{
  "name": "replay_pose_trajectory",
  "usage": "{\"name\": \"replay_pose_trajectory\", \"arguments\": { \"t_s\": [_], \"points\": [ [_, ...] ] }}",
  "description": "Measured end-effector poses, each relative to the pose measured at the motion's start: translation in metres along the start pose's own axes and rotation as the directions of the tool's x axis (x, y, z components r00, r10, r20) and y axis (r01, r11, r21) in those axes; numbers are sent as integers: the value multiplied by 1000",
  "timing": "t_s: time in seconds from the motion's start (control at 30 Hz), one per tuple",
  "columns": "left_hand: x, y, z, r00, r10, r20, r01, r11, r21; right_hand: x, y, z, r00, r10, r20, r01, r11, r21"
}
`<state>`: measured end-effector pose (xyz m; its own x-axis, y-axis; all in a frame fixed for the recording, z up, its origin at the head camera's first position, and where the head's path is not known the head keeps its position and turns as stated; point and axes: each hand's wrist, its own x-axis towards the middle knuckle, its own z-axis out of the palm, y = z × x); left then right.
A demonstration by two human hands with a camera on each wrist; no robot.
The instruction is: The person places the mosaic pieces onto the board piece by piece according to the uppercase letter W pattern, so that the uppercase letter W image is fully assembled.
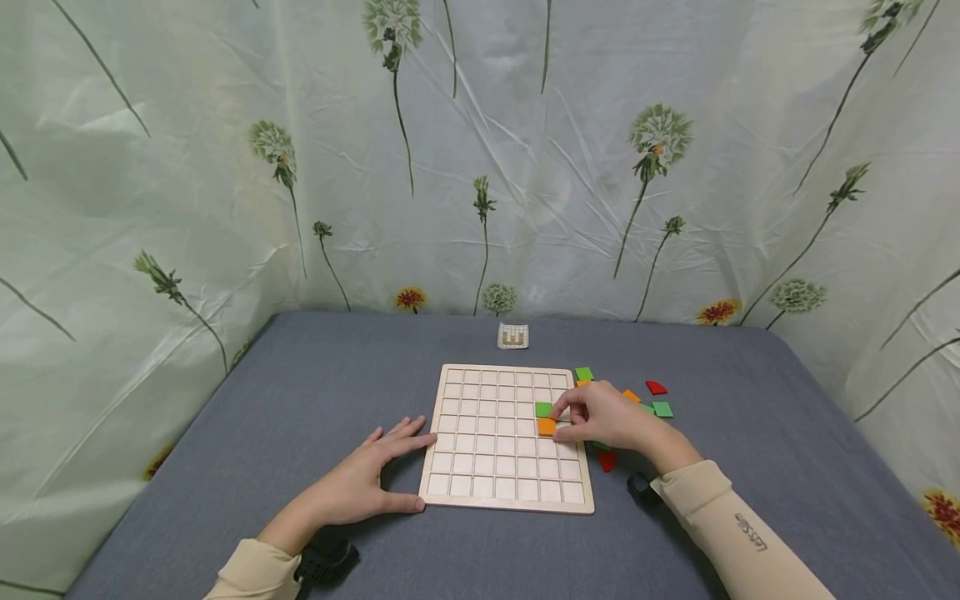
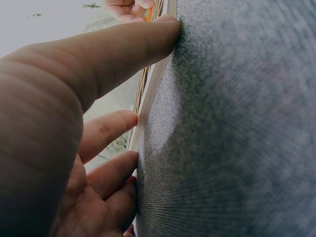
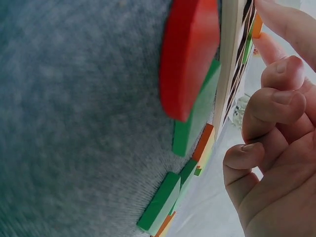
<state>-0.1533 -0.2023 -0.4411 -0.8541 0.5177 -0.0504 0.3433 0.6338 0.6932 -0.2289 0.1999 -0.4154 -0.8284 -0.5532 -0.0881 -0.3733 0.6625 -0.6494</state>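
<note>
A pale wooden grid board lies on the table, with a green square tile in one of its cells. Right below that tile is an orange square tile, which my right hand pinches between thumb and forefinger at the board's right part. In the right wrist view the orange tile shows between those two fingertips, the other fingers curled. My left hand rests at the board's left edge, fingers spread, thumb at the near left corner. The left wrist view shows its fingertips against the board's side.
Loose tiles lie right of the board, some partly hidden by my right hand: a red piece, a green tile, another red piece and several more. Behind the board is a small patterned card. A flowered curtain hangs beyond the table.
</note>
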Motion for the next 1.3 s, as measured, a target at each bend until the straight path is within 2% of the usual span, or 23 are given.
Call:
{"name": "replay_pose_trajectory", "arguments": {
  "t_s": [0.4,0.83,1.07,1.3],
  "points": [
    [-1,1,0,1000,4,-2,-4,1000,0,1,-1,2,1000,3,-3,-3,1000,-3],
    [-1,0,0,1000,4,1,-4,1000,6,0,-1,1,999,-29,-16,29,1000,4],
    [-1,1,0,1000,2,1,-2,1000,4,1,-1,1,1000,-4,-14,4,1000,7],
    [-1,1,0,1000,3,-1,-3,1000,-5,1,-1,0,1000,-16,-14,17,999,27]
  ]
}}
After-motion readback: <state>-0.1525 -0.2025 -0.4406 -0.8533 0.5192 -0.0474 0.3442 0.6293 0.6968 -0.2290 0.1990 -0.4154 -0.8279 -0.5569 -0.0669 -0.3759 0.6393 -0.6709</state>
